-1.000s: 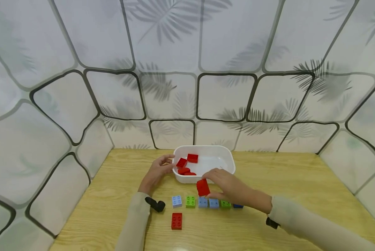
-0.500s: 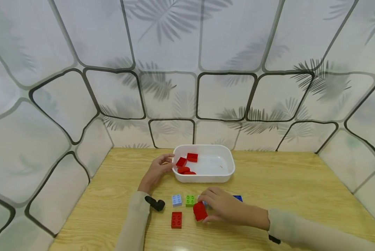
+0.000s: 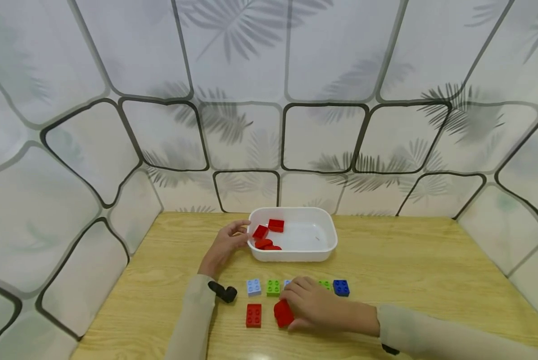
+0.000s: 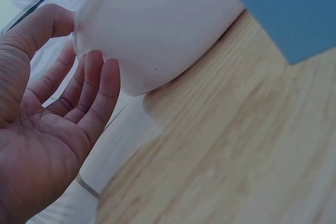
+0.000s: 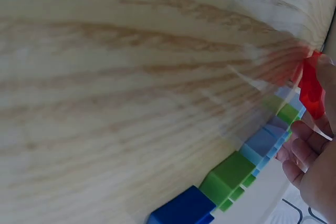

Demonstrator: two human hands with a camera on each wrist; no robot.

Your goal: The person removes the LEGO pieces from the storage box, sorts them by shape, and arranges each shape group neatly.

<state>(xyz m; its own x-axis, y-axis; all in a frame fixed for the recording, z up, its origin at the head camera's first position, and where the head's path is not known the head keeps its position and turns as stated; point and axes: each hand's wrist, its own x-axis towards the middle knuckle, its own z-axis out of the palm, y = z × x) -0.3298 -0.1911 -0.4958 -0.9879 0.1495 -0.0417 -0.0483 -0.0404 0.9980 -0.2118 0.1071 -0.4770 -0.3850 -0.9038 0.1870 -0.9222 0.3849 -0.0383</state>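
Note:
My left hand point(image 3: 225, 245) rests at the left end of a white plastic tub point(image 3: 296, 256), its thumb and fingertips touching the rim in the left wrist view. My right hand point(image 3: 318, 307) pinches a red toy building brick point(image 3: 283, 314) between thumb and fingers, low over the table. Left of that brick, a red brick point(image 3: 253, 315) lies studs up. Behind both runs a row of smaller bricks: light blue point(image 3: 253, 287), green point(image 3: 273, 288), partly hidden blue and green ones, then dark blue point(image 3: 341, 287). In the right wrist view the held brick point(image 5: 312, 87) appears at the right edge.
Inside the tub, several red pieces point(image 3: 276, 225) lie toward the left end. The wooden table point(image 3: 408, 260) meets a patterned cloth backdrop point(image 3: 323, 140) behind the tub and at both sides. A light blue brick point(image 4: 294, 14) shows large in the left wrist view.
My right hand has brought the red brick from the tub's front edge toward me, past the row, and down beside the other red brick. The left hand stays in place.

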